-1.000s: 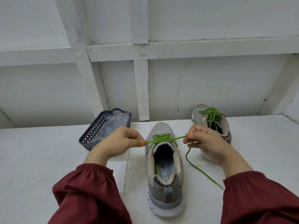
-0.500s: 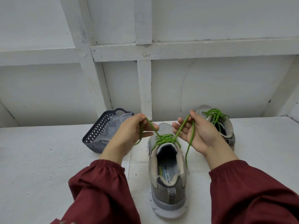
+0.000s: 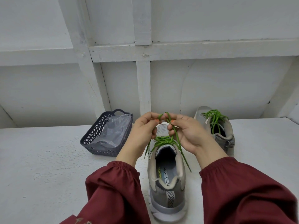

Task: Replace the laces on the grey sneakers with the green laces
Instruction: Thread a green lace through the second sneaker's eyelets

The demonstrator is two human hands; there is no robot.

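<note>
Since 0.5 s ago the 2 hands have closed in on each other and now meet above the tongue of the near grey sneaker (image 3: 168,188); before, they were held apart with the lace stretched out to either side. Now the left hand (image 3: 142,131) has its fingers (image 3: 150,116) curled, thumb and forefinger pinching a strand of the green lace (image 3: 162,141). The right hand (image 3: 189,135) likewise pinches the lace, fingers bent round a small loop that pokes up between the 2 thumbs.

From the pinch the strands run down to the crossed lacing at the top eyelets. 1 loose end hangs down the left side of the shoe, and the other trails down the right side toward the bench (image 3: 48,167).

That sneaker stands on the bench with its heel toward the person and its toe toward the white wall. The 2nd grey sneaker (image 3: 226,139), already laced in green, stands behind and to the right, apart from the hands. On the left, near the wall, a dark basket (image 3: 97,147) holds a clear plastic bag (image 3: 116,131). Dark red sleeves (image 3: 113,188) cover both forearms.
</note>
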